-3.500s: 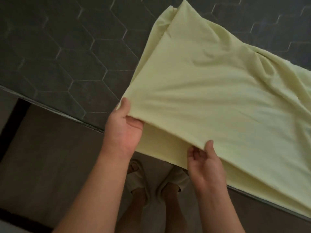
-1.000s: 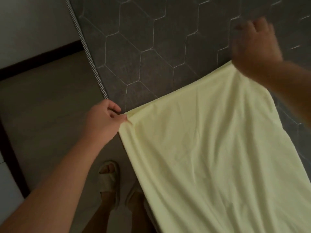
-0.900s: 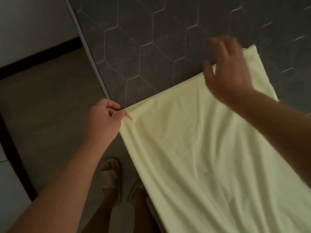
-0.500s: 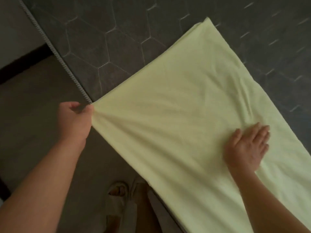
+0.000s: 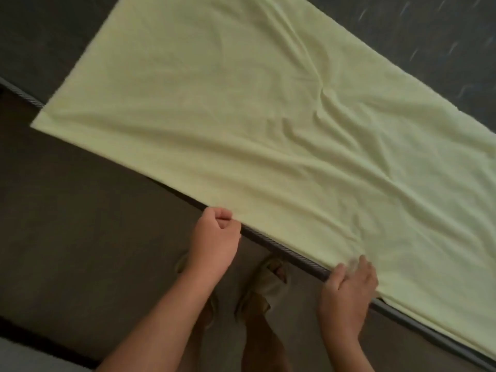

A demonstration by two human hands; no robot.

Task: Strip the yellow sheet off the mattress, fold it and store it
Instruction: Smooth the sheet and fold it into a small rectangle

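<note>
Head view looks down on the dark quilted mattress [image 5: 429, 30], which fills the upper part of the frame, its corded edge [image 5: 281, 247] running diagonally from upper left to lower right. Across it lies the yellow sheet [image 5: 241, 111], already off the mattress and doubled into a long band, creased toward the right, with its near left corner hanging just past the edge over the floor [image 5: 80, 237].

By my reading the folding step is in hand: the sheet is laid out and both hands are at its near edge. The left hand [image 5: 214, 245] is curled at that edge and seems to pinch the cloth between thumb and fingers. The right hand [image 5: 349, 288] sits further right along the edge, its fingers bent over the cloth; they are blurred, so I cannot tell whether it has a grip.

The next move probably calls for lifting this near edge with both hands and carrying it across evenly, so that the layers stay aligned.

Below, the person's feet in sandals [image 5: 271, 280] stand on the floor beside the bed. Nothing visible blocks the fold; the wrinkles may need smoothing.
</note>
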